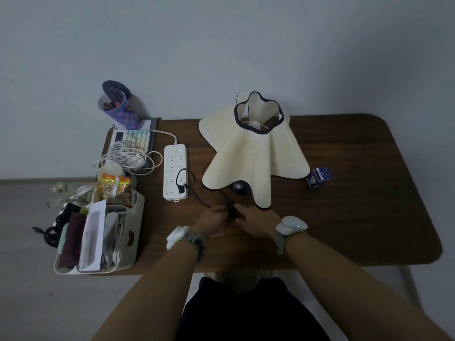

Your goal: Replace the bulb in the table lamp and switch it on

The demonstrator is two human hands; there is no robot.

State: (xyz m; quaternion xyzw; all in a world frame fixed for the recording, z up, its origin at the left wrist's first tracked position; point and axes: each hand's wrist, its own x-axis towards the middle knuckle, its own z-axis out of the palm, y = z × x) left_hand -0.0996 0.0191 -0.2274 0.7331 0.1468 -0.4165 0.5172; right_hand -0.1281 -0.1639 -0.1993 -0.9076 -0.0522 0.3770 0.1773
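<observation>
The strip (175, 172) lies left of centre with the plug (181, 189) seated in it. The left hand (212, 217) and right hand (256, 220) both pinch the inline switch (232, 211) on the cord (202, 199), just in front of the lamp (253, 153). A bulb (254, 124) sits in the socket, unlit. Risk: tugging the cord could drag or tip the light lamp, or unseat the plug. A box (318, 177) lies right.

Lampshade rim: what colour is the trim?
Dark, near-black trim on the cream lampshade, head view.
</observation>
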